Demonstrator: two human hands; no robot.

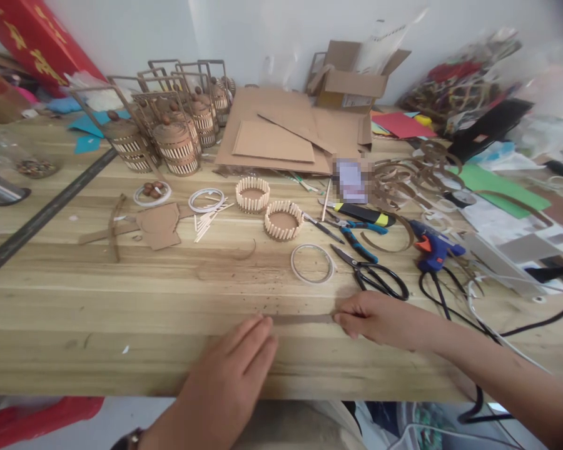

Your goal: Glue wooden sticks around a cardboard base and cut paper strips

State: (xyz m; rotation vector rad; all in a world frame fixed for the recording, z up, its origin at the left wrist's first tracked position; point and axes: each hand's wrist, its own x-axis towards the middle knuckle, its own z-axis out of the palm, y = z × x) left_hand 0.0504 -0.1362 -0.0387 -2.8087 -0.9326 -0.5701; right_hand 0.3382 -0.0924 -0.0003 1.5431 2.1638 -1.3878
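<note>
A thin brown strip lies low along the wooden table, stretched between my two hands. At its left end my left hand is closed, fingers pressed together, with the fingertips on the strip; the thumb is hidden. The other end is pinched between thumb and fingers of my right hand. Just beyond are a white tape roll and black-handled scissors. Farther back stand two round cardboard bases ringed with short wooden sticks, the nearer ring and the farther ring.
A blue glue gun with cables, pliers and a utility knife lie to the right. Several small lantern-like baskets stand back left, beside stacked cardboard. Cardboard pieces and loose sticks lie left of the rings.
</note>
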